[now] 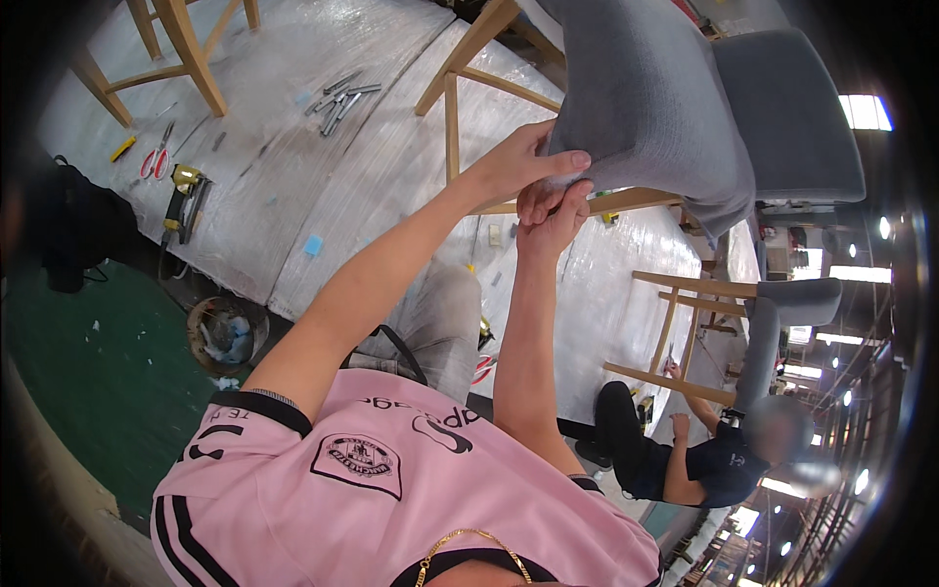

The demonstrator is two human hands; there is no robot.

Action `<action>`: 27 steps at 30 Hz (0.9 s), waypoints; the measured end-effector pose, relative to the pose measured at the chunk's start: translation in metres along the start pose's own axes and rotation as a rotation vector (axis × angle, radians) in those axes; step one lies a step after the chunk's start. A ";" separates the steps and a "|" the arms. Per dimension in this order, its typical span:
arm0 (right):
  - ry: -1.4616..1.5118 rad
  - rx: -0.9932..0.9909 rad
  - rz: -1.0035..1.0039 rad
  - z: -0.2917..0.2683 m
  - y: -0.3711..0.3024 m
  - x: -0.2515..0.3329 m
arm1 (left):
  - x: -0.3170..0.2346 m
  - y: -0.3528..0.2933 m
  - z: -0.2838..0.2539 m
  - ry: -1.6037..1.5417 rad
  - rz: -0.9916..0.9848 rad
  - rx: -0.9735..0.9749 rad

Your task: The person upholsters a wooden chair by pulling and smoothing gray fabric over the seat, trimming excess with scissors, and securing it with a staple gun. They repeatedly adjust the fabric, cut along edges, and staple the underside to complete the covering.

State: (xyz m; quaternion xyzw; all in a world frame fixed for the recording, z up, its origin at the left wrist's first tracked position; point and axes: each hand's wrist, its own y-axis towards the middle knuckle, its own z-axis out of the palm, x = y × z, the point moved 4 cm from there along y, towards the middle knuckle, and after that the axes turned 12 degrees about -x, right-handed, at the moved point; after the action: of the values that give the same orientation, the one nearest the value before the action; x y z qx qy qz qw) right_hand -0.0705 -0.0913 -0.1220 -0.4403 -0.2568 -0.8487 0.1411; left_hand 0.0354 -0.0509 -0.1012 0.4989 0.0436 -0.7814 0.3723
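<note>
Grey upholstered chair (636, 103) at upper centre-right of frame, tipped with its wooden legs pointing left, seat cloth brought to the near corner where both hands work. Left hand (523, 161): thumb flat on the cloth, fingers tucked behind the edge, pinching it. Right hand (553, 220) just below: fingers curled in, thumb up by the same corner; cannot tell whether cloth is caught between them. To do this well, I'd judge: keep the left pinch firm, draw the cloth evenly along the edge, and smooth the slack at the corner so no pleat sets. The chair's wooden rail (636, 200) runs close under the right hand and likely cramps its room. Film-covered worktop (391, 201) beneath. Toward upper left: loose metal staple strips (342, 103), red-handled snips (155, 162), a yellow cutter (123, 149), and a yellow-black staple gun (184, 203), all well apart from the hands. Blue scrap (313, 245) near left-centre; tub of offcuts (227, 333) below the bench edge. Another chair's wooden legs (186, 59) fill the upper left corner. Lower right, a co-worker (709, 460) in dark clothes beside a second grey chair (763, 342), apart from this work.
</note>
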 end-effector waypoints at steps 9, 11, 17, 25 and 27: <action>-0.062 0.034 0.017 -0.002 0.003 0.003 | 0.001 0.000 0.000 0.036 -0.147 0.013; -0.080 0.028 0.023 -0.002 0.004 0.003 | -0.001 0.000 0.003 0.006 -0.007 -0.024; -0.113 0.048 0.172 -0.012 0.008 0.005 | -0.007 -0.003 0.001 0.060 0.013 -0.075; -0.709 -0.067 0.663 -0.237 -0.034 -0.169 | 0.010 0.003 -0.001 0.026 -0.061 0.015; -0.920 -0.137 0.679 -0.300 -0.027 -0.222 | -0.006 0.002 0.009 0.001 -0.040 0.027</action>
State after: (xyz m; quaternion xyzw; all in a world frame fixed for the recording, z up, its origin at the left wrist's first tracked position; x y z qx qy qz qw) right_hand -0.1582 -0.2335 -0.4565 -0.8300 -0.0804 -0.4917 0.2508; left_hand 0.0311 -0.0526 -0.0912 0.5032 0.0432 -0.7890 0.3499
